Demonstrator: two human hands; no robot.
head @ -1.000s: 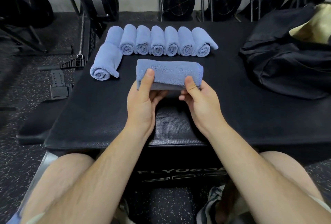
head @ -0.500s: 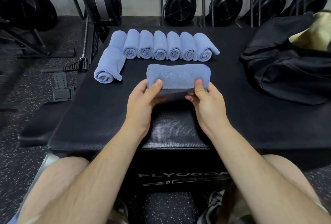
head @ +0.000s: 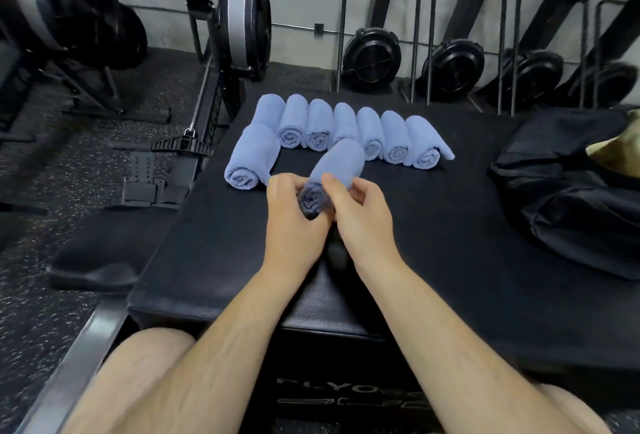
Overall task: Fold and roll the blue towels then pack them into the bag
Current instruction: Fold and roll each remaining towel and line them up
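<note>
A rolled blue towel (head: 337,165) points away from me, its spiral end toward me, lifted a little above the black padded box (head: 433,225). My left hand (head: 294,215) grips its near end from the left. My right hand (head: 360,215) grips the same end from the right, thumb on top. Behind it, several rolled blue towels (head: 394,139) lie side by side in a row. One more roll (head: 249,159) lies at the row's left end, nearer to me. The black bag (head: 571,198) slumps at the box's right side, its mouth showing a tan lining (head: 616,153).
A rowing machine's flywheel (head: 242,21) and rail stand left of the box, with a handle (head: 181,146) and foot straps. Black fan-wheel machines (head: 372,57) are racked along the far wall. My knees sit below the box's front edge.
The towel roll lay crosswise, held at both ends; it has turned so that it points away from me, and both hands have come together at its near end. The camera tilted up and left.
</note>
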